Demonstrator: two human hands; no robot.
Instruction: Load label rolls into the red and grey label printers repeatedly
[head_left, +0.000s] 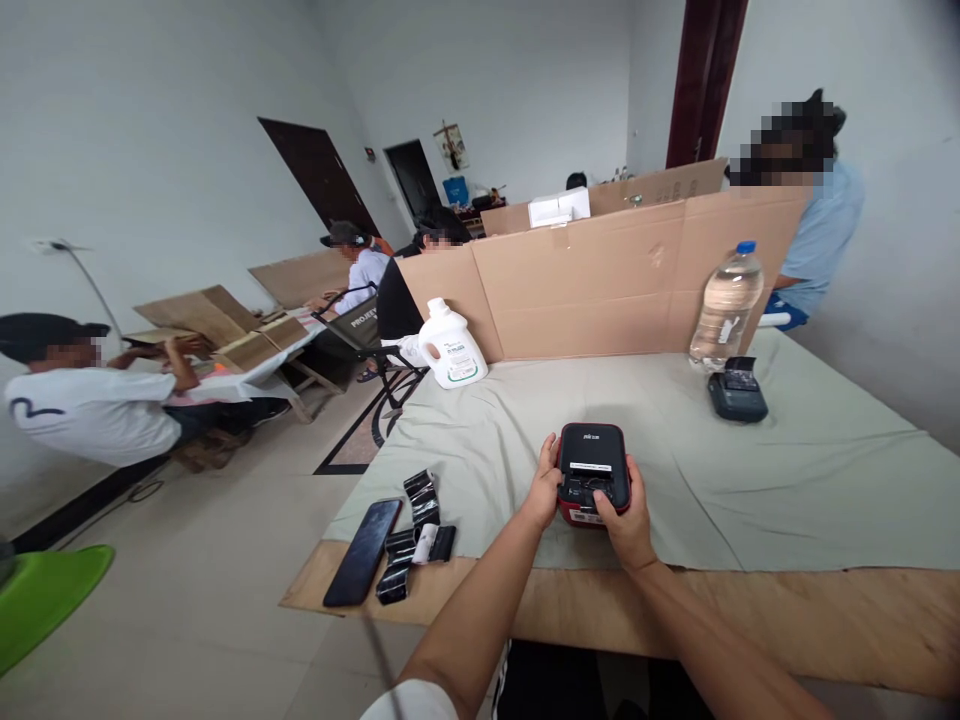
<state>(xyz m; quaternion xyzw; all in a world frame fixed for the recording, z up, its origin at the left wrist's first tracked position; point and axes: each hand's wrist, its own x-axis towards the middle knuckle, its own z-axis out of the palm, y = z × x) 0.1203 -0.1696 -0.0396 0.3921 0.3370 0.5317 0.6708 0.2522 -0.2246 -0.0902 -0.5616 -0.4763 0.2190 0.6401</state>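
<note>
On the counter (pixel 750 600), near its front edge, we've got the little red-and-black label printer (pixel 592 472) sitting on the grey cloth (pixel 787 470). Left hand (pixel 543 490) cups its left side, right hand (pixel 630 515) wraps the right, thumb on top.

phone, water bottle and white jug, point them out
phone (pixel 365 549), head view, middle of its dark screen
water bottle (pixel 725 308), head view, clear body below the blue cap
white jug (pixel 452 350), head view, front face by the label
</note>
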